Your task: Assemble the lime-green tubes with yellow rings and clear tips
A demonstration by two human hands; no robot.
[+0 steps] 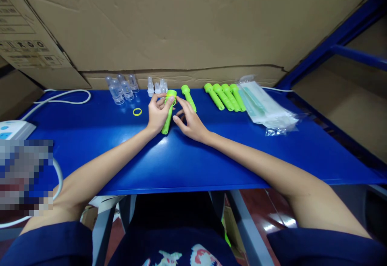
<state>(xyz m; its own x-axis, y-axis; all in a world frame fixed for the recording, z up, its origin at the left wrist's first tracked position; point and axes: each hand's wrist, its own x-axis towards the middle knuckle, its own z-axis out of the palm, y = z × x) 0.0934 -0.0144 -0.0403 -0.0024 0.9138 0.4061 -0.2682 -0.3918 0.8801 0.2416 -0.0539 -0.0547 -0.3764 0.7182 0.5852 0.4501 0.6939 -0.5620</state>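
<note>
My left hand (pixel 157 113) is closed around a green plastic tube (pixel 168 116), holding it upright-tilted over the blue table (pixel 211 153). My right hand (pixel 190 121) touches the tube's wide top end with thumb and forefinger pinched there, other fingers curled. A yellow ring seems to sit at the tube's top; I cannot tell exactly. A loose yellow ring (pixel 137 112) lies left of my left hand. Another green tube (pixel 188 97) lies just behind my right hand.
Several clear plastic vials (pixel 121 89) and small white caps (pixel 157 87) stand at the back. Several green tubes (pixel 224 96) lie in a row, beside a clear bag of packets (pixel 266 106). A white device (pixel 15 128) with cable sits left. Cardboard boxes (pixel 181 24) wall the back.
</note>
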